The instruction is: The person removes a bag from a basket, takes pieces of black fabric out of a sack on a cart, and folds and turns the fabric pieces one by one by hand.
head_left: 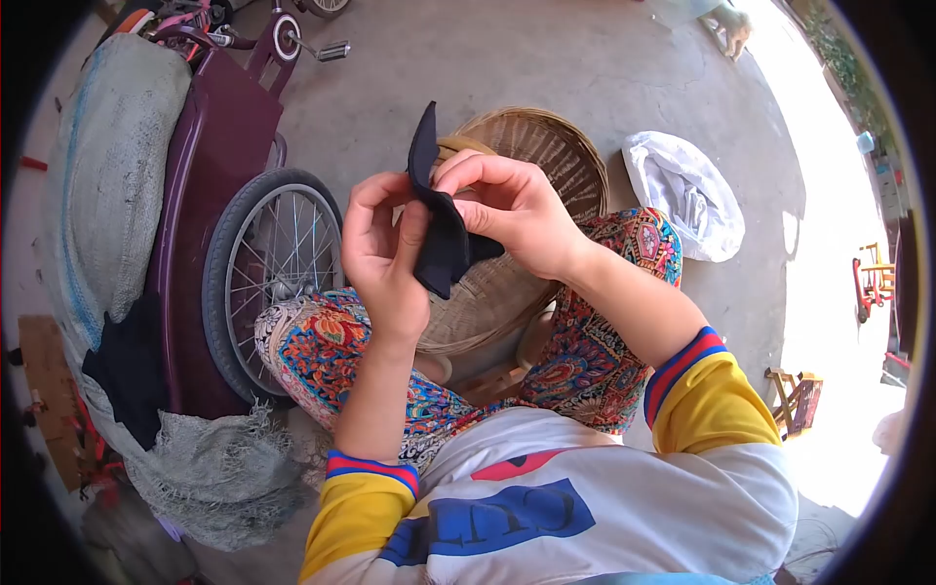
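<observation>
A piece of black cloth (444, 239) is held up between my two hands, above a round wicker basket (575, 161). My left hand (387, 244) grips its left side, with the thumb against the cloth and the fingers behind it. From the right, my right hand (512, 210) pinches the cloth near its middle between thumb and fingers. One pointed end of the cloth stands up above my hands, and another part hangs below them. The basket sits between my knees, partly hidden by my hands and the cloth.
A purple cart (210, 185) with a spoked wheel (278, 258) stands at the left, beside a large woven sack (122, 166). Dark cloth (132, 366) lies over the sack. A white bag (682, 195) rests on the floor right of the basket. Small wooden stool (799, 402) at lower right.
</observation>
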The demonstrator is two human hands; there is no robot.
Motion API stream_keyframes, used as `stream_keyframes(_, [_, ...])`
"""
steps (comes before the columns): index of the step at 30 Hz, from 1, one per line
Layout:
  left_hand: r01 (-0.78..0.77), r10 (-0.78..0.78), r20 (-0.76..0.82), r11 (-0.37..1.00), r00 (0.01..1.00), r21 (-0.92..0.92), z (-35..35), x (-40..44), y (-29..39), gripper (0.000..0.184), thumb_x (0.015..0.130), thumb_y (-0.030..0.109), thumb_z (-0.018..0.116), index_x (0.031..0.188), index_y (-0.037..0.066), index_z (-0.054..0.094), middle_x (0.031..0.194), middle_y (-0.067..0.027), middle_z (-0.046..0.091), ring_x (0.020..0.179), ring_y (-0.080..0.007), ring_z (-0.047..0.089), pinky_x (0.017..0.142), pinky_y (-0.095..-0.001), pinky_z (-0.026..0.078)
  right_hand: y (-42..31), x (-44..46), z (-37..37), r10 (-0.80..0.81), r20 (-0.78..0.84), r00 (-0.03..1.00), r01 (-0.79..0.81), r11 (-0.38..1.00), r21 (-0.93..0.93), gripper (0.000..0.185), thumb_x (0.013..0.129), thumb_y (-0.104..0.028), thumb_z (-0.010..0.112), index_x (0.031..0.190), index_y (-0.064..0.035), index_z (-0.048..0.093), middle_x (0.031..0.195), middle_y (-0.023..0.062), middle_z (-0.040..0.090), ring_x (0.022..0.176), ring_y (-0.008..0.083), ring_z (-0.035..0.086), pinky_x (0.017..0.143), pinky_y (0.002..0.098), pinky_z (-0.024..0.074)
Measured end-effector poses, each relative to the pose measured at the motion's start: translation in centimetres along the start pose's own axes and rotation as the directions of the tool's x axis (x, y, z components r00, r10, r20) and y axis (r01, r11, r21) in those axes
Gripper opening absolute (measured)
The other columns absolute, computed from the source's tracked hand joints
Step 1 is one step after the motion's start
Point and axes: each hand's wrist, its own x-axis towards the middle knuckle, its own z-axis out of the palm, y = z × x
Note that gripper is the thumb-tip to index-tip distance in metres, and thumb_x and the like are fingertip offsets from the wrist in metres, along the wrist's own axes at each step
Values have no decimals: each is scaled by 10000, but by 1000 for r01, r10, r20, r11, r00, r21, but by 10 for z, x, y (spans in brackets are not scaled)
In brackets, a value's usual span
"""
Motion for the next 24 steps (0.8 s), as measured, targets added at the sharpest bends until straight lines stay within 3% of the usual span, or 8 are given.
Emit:
stream_keyframes(2, [-20,20,10,1000,1000,23,-7,-5,-3,206,884,28,604,1068,-43,545,1128,-87,485,1063,-157,508,883,-266,437,-3,1,3,-24,41,999,30,988,-152,169,843,-58,668,998,-4,626,1021,27,549,955,112,547,845,262,467])
stream_keyframes(5, [-12,12,-8,1000,1000,-5,-11,-8,-7,201,857,-35,606,1050,-48,553,1096,-85,499,1030,-154,528,873,-266,443,-1,1,5,-10,59,998,19,985,-170,185,832,-82,691,990,-18,618,1005,16,577,910,96,584,805,239,498])
stream_keyframes(15, [-125,129,-25,982,991,139,-16,-18,0,98,836,-81,607,928,-49,601,1005,-73,531,887,-114,560,780,-228,461,5,2,1,178,87,980,-179,984,9,136,821,-59,697,909,-32,597,978,5,575,884,77,567,796,240,484])
stream_keyframes(18, [-45,52,-61,992,997,114,-22,-14,6,78,843,-59,615,917,-35,613,956,-59,539,853,-100,552,771,-215,451,6,7,-3,13,66,998,-8,998,-70,115,826,-45,687,898,-45,597,958,-8,567,895,71,543,808,224,458])
stream_keyframes(21, [53,-49,-75,997,996,51,-36,-10,11,79,883,3,594,958,-18,609,1000,-76,570,885,-113,575,817,-236,460,-6,9,-5,2,-13,1000,-3,990,-139,139,837,-99,685,911,-62,573,978,24,570,940,112,531,859,258,422])
stream_keyframes(23, [338,-357,23,862,934,-379,-37,-10,18,150,922,75,562,1046,-7,579,1084,-110,587,970,-135,584,876,-272,467,-3,9,-8,29,-10,1000,-30,995,-94,134,862,-107,657,945,-61,563,996,30,581,934,114,550,851,259,435])
stream_keyframes(24, [357,-330,140,816,933,-454,-45,-8,13,213,954,115,507,1122,-14,528,1161,-141,575,1064,-180,571,938,-338,466,-3,9,-9,54,-8,999,-54,997,-47,132,887,-115,629,980,-59,554,1015,36,592,928,116,569,843,260,447])
